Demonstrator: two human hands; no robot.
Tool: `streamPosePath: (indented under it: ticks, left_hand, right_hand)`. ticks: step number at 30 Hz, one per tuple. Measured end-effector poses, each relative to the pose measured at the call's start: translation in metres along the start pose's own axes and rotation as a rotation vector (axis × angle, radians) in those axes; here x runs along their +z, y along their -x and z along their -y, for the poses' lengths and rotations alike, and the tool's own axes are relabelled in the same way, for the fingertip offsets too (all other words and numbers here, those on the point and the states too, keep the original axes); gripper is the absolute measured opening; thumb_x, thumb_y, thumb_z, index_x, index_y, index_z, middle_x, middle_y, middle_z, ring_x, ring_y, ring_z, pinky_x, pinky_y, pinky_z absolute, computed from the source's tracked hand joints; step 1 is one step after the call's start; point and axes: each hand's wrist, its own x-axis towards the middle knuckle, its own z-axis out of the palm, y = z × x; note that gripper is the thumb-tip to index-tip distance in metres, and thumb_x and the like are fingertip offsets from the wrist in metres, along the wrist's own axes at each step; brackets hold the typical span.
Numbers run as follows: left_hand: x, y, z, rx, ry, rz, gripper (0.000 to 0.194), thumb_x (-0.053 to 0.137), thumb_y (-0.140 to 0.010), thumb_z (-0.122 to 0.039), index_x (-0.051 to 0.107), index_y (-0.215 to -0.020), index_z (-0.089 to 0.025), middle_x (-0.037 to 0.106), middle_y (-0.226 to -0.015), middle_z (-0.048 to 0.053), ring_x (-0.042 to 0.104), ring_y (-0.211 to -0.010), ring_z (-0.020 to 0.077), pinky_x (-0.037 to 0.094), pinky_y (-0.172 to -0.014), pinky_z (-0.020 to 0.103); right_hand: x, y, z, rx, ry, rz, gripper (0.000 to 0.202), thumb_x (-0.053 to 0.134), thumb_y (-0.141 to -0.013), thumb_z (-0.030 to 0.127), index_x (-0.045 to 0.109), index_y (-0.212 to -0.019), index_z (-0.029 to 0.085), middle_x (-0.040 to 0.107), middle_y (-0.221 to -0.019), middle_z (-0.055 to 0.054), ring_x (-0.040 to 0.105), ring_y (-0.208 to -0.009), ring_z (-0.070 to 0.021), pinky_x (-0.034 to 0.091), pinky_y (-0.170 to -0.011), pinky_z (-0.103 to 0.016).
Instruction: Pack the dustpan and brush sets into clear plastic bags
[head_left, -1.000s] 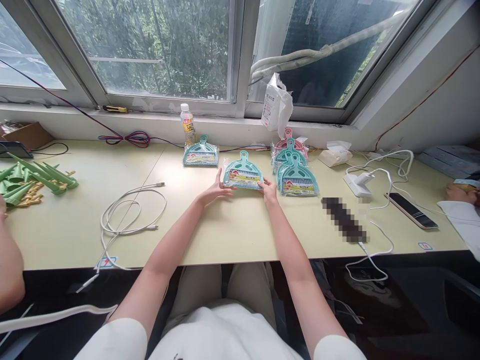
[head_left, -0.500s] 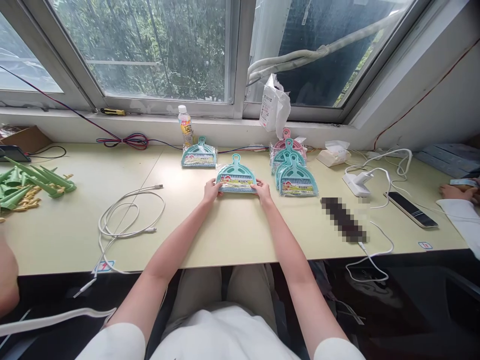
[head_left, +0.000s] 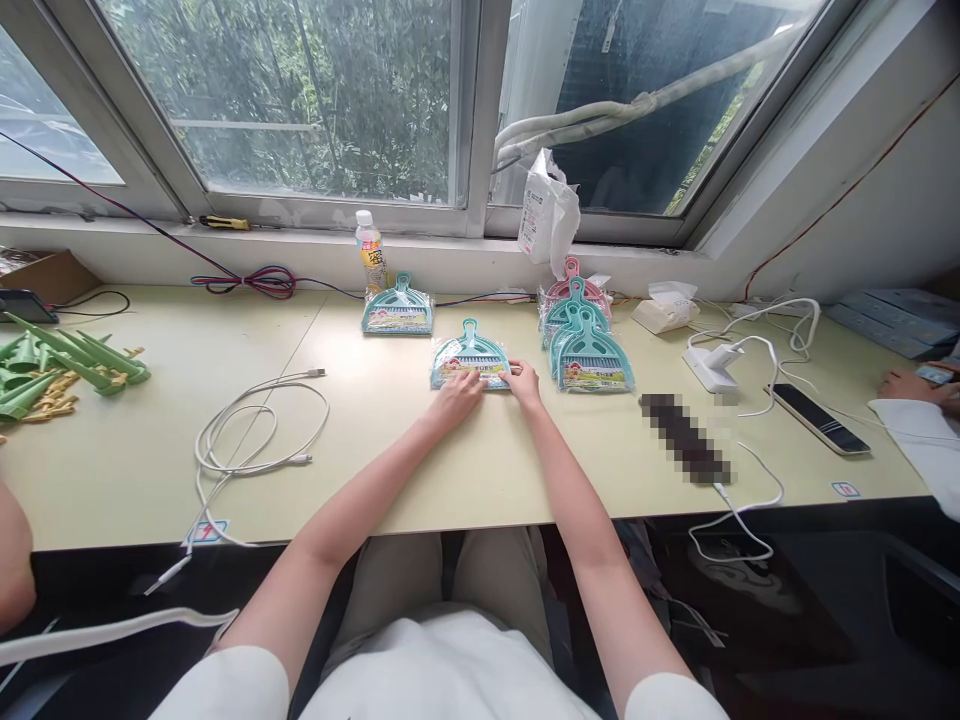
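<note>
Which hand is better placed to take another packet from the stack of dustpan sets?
Probably the right hand. It rests at the right edge of the middle packet, next to the stack; the left hand lies farther away.

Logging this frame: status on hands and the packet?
Left hand flat on teal dustpan packet. Right hand at its right edge. Packet stack close right, apart.

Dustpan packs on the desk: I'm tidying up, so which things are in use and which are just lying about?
In use: middle dustpan pack under both hands; single pack; stacked packs.
Lying about: white cable; bottle; phone; green pieces.
</note>
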Motion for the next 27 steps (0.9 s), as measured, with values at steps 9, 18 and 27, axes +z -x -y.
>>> streamPosePath:
  ticks: [9, 18, 27]
  left_hand:
    - [0.021, -0.008, 0.033, 0.032, -0.008, -0.082, 0.044, 0.039, -0.091, -0.009, 0.062, -0.126, -0.022, 0.056, -0.123, 0.012, 0.053, -0.113, 0.0254, 0.045, -0.1, 0.043]
    - [0.04, -0.081, 0.043, 0.041, 0.039, -0.022, 0.041, 0.044, -0.09, -0.017, 0.064, -0.125, -0.017, 0.058, -0.123, 0.014, 0.053, -0.114, 0.0253, 0.039, -0.106, 0.043]
    - [0.047, -0.149, 0.056, 0.138, 0.26, 0.028, 0.043, 0.046, -0.079, -0.006, 0.073, -0.11, -0.019, 0.065, -0.129, 0.013, 0.057, -0.125, 0.023, 0.038, -0.109, 0.037]
  right_hand:
    - [0.015, 0.029, 0.017, -0.396, 0.278, -0.143, 0.042, 0.056, -0.09, 0.033, 0.054, -0.128, 0.014, 0.054, -0.136, -0.022, 0.048, -0.131, -0.0292, 0.038, -0.11, -0.047]
    - [0.008, 0.036, 0.026, -0.571, 0.377, -0.307, 0.039, 0.036, -0.097, 0.029, 0.05, -0.132, 0.018, 0.055, -0.138, -0.017, 0.046, -0.129, -0.0275, 0.035, -0.106, -0.046]
    - [0.016, 0.019, 0.015, -0.612, 0.321, -0.269, 0.036, 0.037, -0.092, 0.025, 0.057, -0.121, 0.019, 0.06, -0.129, -0.016, 0.05, -0.125, -0.0296, 0.037, -0.103, -0.048]
